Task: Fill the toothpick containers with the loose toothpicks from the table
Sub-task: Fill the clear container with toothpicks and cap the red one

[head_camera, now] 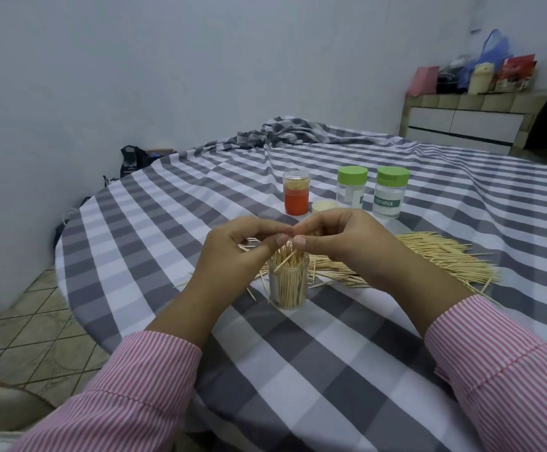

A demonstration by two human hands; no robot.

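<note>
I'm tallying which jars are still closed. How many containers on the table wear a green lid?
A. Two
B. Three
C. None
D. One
A: two clear jars with green lids stand side by side at the back, right of the orange jar, whose cap is clear; the open jar under the hands has no lid.

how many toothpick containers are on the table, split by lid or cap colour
Clear plastic containers with green caps: 2
Orange-bottomed container with a clear cap: 1
Open clear container with no lid, full of wooden toothpicks, under the hands: 1
Total: 4
</note>
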